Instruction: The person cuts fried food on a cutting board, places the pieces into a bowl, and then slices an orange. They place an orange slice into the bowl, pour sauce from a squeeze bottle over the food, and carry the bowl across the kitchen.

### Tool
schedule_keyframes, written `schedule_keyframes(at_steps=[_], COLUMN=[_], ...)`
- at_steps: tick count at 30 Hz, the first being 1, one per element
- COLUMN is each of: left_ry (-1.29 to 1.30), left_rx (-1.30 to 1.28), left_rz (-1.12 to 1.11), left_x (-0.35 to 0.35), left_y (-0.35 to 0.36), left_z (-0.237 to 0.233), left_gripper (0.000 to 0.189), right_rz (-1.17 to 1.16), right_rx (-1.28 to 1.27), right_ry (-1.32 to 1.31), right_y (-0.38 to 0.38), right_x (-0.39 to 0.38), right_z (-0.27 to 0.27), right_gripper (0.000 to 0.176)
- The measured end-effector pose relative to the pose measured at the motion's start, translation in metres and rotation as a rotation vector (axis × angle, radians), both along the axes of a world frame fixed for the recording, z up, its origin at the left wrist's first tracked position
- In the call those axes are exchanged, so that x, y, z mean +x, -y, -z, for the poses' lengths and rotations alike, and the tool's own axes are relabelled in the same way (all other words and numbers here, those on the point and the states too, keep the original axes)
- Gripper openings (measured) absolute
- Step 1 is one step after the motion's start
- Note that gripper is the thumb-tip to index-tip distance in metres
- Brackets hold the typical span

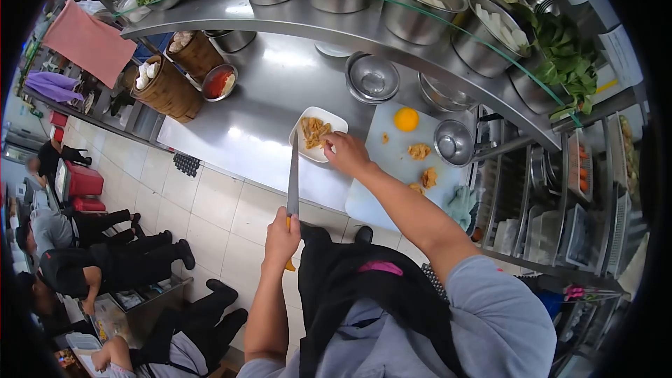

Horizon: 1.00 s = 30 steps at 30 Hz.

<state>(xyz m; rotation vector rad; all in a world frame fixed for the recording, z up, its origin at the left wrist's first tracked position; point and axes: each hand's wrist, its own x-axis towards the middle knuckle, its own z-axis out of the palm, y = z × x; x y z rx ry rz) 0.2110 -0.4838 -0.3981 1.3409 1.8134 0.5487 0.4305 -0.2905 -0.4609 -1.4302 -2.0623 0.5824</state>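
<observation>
My left hand (281, 243) is closed round the yellow handle of a long knife (294, 185), its blade pointing away from me past the left side of a white dish (341, 122). In the dish lie golden-brown fried pieces (313, 130). My right hand (346, 154) reaches over the dish's right edge, fingers pinched together at the pieces; the fingertips are partly hidden. Just right of it, a pale cutting board (378, 185) carries more fried chunks (419, 151) and a round orange (406, 120).
Steel bowls (372, 75) stand behind the board, and another bowl (453, 142) touches its right side. Bamboo steamers (166, 91) and a bowl of red sauce (219, 82) are at the left. A raised shelf (280, 22) holds several steel pots. People (105, 262) work behind, at left.
</observation>
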Motion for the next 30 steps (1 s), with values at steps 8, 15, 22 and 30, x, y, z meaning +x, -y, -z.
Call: schedule_keyframes(at_steps=[8,15,22,30], left_ry=[0.023,0.005,0.028,0.0], left_rx=[-0.003,-0.004,-0.021,0.007], left_rz=[-0.045,-0.016,-0.02,0.11], left_x=[0.006,0.002,0.005,0.014], left_y=[0.012,0.019,0.016,0.015], left_z=[0.001,0.01,0.012,0.011], left_gripper=[0.02,0.02,0.021,0.021], right_rz=[-0.022,-0.02,0.043,-0.961], right_rx=[-0.018,-0.374,-0.856,-0.985], right_ry=[0.02,-0.176,-0.896,-1.45], right_y=[-0.007,-0.016,0.0,0.173], right_x=[0.005,0.017,0.045,0.051], right_z=[-0.012,0.002,-0.029,-0.278], right_gripper=[0.027,0.021,0.031,0.033])
